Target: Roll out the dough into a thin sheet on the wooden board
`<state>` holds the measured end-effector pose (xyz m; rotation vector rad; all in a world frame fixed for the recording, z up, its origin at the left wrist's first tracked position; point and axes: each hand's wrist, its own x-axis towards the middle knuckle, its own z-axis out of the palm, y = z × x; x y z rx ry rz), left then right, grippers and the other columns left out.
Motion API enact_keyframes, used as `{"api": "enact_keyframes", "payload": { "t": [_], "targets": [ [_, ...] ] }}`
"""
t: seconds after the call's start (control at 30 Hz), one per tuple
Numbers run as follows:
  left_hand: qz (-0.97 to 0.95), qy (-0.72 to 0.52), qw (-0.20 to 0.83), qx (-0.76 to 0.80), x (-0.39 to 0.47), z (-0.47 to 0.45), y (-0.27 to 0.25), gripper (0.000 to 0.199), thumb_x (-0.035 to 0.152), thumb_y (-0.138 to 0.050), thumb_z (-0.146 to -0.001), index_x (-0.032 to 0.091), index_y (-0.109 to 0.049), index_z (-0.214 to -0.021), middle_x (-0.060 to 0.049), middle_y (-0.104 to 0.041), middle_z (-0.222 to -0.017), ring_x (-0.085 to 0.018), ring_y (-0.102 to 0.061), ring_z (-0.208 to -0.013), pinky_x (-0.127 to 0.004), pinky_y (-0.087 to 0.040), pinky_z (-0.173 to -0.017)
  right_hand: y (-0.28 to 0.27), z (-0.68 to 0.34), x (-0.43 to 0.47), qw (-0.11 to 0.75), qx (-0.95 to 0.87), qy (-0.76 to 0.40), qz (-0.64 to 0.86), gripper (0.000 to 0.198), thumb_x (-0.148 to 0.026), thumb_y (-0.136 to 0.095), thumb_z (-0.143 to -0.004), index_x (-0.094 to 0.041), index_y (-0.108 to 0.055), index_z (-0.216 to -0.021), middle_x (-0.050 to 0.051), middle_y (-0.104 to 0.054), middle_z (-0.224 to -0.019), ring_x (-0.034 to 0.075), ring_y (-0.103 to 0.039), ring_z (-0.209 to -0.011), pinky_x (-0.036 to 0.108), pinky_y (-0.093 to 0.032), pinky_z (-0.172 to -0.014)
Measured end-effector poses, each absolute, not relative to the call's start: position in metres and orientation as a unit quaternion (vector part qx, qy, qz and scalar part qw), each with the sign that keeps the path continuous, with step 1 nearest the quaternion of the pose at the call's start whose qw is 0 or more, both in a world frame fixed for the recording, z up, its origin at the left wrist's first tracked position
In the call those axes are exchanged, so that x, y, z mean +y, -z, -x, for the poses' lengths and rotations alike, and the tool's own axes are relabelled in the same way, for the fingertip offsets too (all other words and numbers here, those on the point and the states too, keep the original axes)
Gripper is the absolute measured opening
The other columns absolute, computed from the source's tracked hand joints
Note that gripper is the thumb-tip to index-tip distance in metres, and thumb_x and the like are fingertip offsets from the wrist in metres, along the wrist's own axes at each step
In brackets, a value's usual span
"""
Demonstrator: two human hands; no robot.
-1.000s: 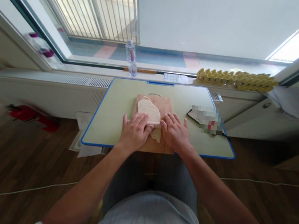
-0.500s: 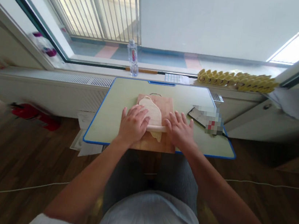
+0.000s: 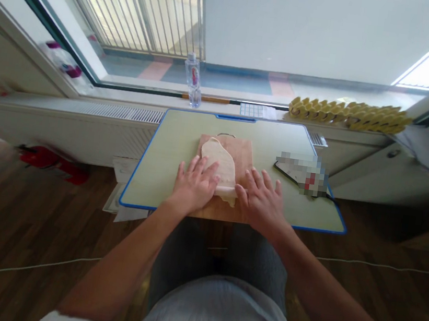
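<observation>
Nr front edge of brd: hands flat, splayed on rolling pin; tbl margin L+R.

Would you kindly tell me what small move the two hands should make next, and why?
I would probably have the left hand and right hand roll the rolling pin away from the body: it lies across the near part of the dough, with most of the sheet beyond it on the wooden board.
</observation>
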<state>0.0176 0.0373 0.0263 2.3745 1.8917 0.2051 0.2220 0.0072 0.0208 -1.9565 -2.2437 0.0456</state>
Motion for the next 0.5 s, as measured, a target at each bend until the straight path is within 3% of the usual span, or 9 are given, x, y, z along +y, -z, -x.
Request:
{"api": "enact_keyframes", "payload": {
  "t": [0.17, 0.27, 0.5],
  "targets": [
    [-0.788, -0.095, 0.011, 0.609, 0.010, -0.015, -0.023, 0.057, 0.049, -0.027, -0.109, 0.033, -0.046, -0.160, -0.007, -0.037, -0.171, -0.033, -0.031, -0.158, -0.068, -0.026, -0.125, -0.018, -0.223, -0.012, 0.098, -0.757, -0.015, 0.645, 0.064, -0.050, -0.025, -0.110, -0.015, -0.045, -0.159, 0.013, -0.043, -0.166, 0.032, -0.032, -0.156, 0.062, -0.021, -0.126],
    [-0.782, -0.080, 0.010, 0.618, 0.036, -0.017, -0.024, 0.058, 0.049, -0.029, -0.108, 0.031, -0.044, -0.161, -0.008, -0.034, -0.172, -0.033, -0.030, -0.159, -0.068, -0.023, -0.126, -0.020, -0.221, 0.015, 0.088, -0.753, -0.019, 0.652, 0.062, -0.049, -0.022, -0.111, -0.019, -0.050, -0.156, 0.011, -0.045, -0.165, 0.033, -0.033, -0.156, 0.066, -0.021, -0.124],
    [-0.780, -0.056, 0.028, 0.622, 0.065, -0.020, -0.028, 0.059, 0.049, -0.035, -0.107, 0.031, -0.040, -0.163, -0.007, -0.029, -0.174, -0.032, -0.026, -0.160, -0.066, -0.022, -0.127, -0.026, -0.219, 0.053, 0.045, -0.749, -0.038, 0.660, 0.061, -0.049, -0.026, -0.110, -0.021, -0.041, -0.162, 0.009, -0.037, -0.170, 0.037, -0.031, -0.156, 0.068, -0.028, -0.121]
  ]
}}
